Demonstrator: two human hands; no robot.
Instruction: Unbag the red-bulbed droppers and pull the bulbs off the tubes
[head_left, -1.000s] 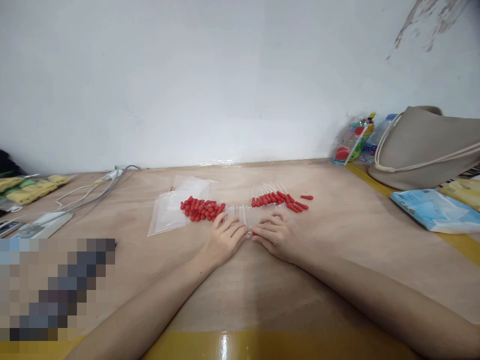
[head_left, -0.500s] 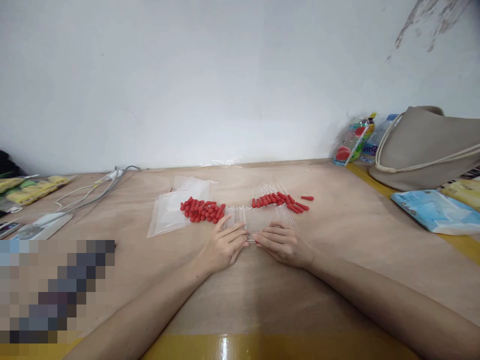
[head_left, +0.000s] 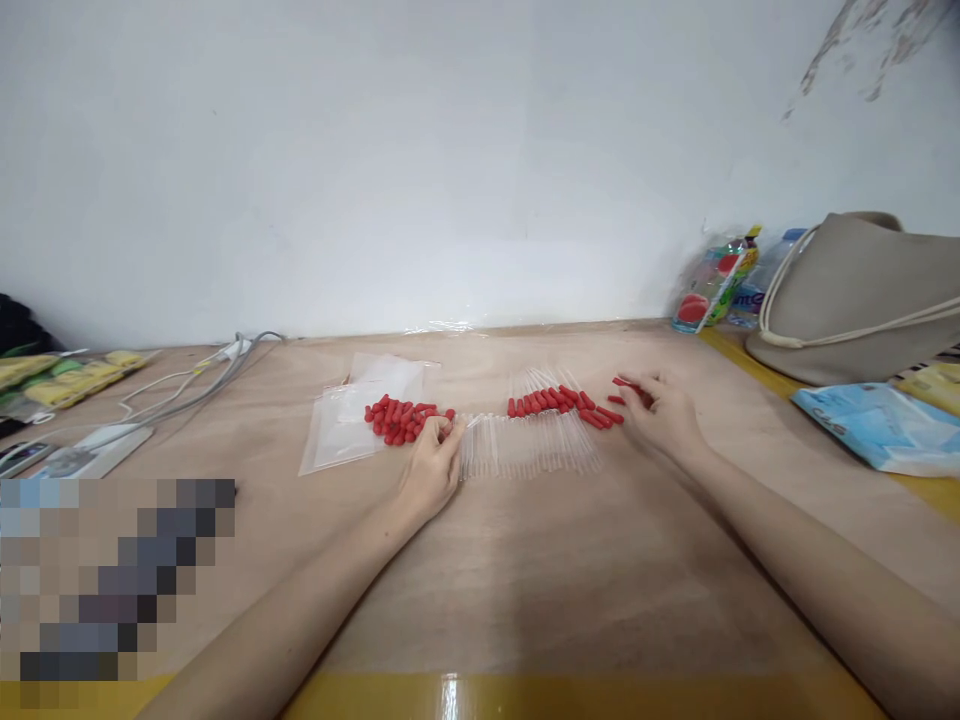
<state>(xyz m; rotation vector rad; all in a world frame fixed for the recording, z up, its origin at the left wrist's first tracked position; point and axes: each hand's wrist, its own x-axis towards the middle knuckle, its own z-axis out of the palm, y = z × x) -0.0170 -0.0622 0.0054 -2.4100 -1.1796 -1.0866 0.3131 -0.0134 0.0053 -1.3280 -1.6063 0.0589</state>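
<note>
My left hand (head_left: 433, 465) is closed, its fingertips pinched at the left end of a row of thin clear tubes (head_left: 525, 447). A red bulb-shaped piece (head_left: 450, 413) shows right by these fingertips; what they grip is hidden. My right hand (head_left: 664, 412) is pinched over a red rubber bulb (head_left: 624, 383) off to the right of the row. Just under its fingers lies the tip of another red piece (head_left: 615, 399). Red-capped clear tubes (head_left: 551, 400) lie fanned behind the row. Left of it is a heap of red bulbs (head_left: 396, 420).
Clear plastic bags (head_left: 322, 440) lie under and beside the heap. To the left are cables (head_left: 217, 375) and a power strip (head_left: 105, 450). On the right stand a drink bottle (head_left: 709, 290) and a grey bag (head_left: 862, 300), with a blue packet (head_left: 870, 425) in front.
Both hands have left the near ends of the tube row. My left hand moved slightly left and up to the row's end; my right hand moved right to the loose red piece.
</note>
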